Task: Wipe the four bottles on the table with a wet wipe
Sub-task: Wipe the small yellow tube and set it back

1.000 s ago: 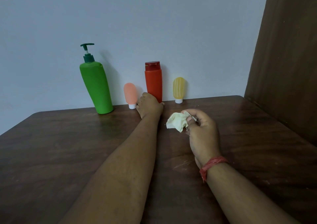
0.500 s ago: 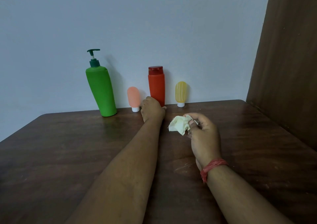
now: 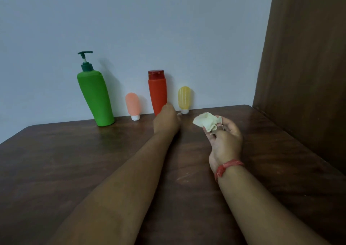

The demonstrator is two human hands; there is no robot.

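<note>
Head view. The right hand (image 3: 225, 141) pinches a crumpled pale wet wipe (image 3: 207, 122) between thumb and curled fingers (image 3: 227, 125), raised just above the table (image 3: 56, 169). The left hand (image 3: 166, 121) reaches to the base of the red bottle (image 3: 157, 93), back of the hand toward the camera; its fingers are hidden behind the knuckles, so whether they grip the bottle or only touch it cannot be told.

Four bottles stand upright in a row along the table's far edge against the pale wall (image 3: 149, 29): from left to right, a tall green pump bottle (image 3: 94, 96), a small pink tube (image 3: 133, 105) standing on its white cap, the red bottle with a darker red cap, and a small yellow tube (image 3: 184, 98), also cap-down. Each stands apart from its neighbours. The yellow tube lies just beyond the wipe.

A brown wooden panel (image 3: 303, 76) rises along the table's right edge. Bare dark wood spreads to the left of the left forearm and between the two forearms. A red thread band (image 3: 227, 167) circles the right wrist.
</note>
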